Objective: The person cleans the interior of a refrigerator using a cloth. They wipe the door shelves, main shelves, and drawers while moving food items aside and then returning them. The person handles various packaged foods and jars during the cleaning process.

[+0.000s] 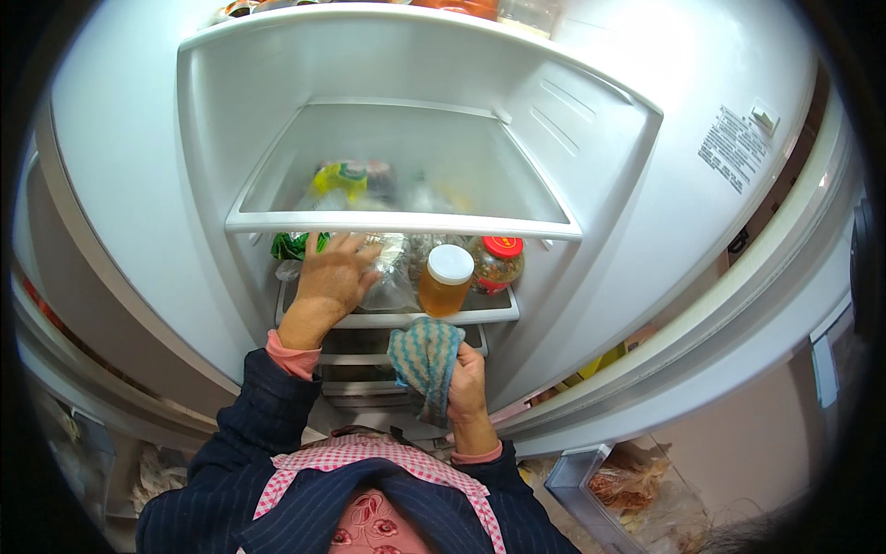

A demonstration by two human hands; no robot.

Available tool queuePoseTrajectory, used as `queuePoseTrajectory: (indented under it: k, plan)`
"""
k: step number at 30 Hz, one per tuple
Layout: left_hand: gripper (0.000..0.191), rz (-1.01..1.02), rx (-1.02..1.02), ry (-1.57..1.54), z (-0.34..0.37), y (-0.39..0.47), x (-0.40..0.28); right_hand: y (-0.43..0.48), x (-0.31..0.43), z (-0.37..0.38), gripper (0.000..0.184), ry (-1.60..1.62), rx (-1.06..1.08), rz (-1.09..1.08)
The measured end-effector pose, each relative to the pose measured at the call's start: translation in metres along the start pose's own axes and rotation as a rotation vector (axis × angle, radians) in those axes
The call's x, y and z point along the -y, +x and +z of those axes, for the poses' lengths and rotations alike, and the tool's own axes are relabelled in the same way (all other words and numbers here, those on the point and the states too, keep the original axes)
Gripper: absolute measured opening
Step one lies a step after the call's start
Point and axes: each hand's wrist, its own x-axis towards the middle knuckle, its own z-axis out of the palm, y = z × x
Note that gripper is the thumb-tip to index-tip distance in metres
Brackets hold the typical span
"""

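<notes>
In the head view my left hand (333, 273) reaches into the refrigerator with its fingers spread, over a clear plastic bag (389, 284) on a lower shelf (477, 316). Whether the fingertips touch the bag I cannot tell. A green bag (289, 245) lies just beyond that hand. My right hand (468, 388) grips a blue and beige striped cloth (426, 350), which hangs in front of the shelf. Above the cloth stands a white-lidded jar of amber liquid (445, 287). Beside it is a jar with a red lid (500, 266), its contents mixed in colour.
A frosted glass shelf (408, 138) with a white front rim spans the space above my hands; blurred packages show through it. More food sits on the top shelf (387, 12). The refrigerator doors stand open on both sides, and the right one has a bin (581, 478) holding bagged food (626, 481).
</notes>
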Motion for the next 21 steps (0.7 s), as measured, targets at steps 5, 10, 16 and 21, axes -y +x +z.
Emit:
queuePoseTrajectory:
  k: [5, 10, 16, 21]
  plan:
    - [0.03, 0.042, 0.004, -0.016, -0.007, -0.006, -0.004, 0.001, 0.002, 0.003, 0.025, -0.005, -0.021, -0.013]
    - [0.032, 0.036, -0.084, -0.715, -0.024, -0.025, -0.023, 0.008, 0.006, 0.017, 0.028, 0.072, -0.049, -0.15]
    - [0.029, -0.123, -0.051, -1.435, -0.022, -0.057, -0.056, 0.015, 0.004, 0.035, 0.015, -1.028, 0.086, -0.615]
    - [0.018, -0.283, 0.044, -1.375, -0.021, -0.067, -0.035, 0.008, 0.004, 0.036, 0.011, -0.797, -0.068, -0.408]
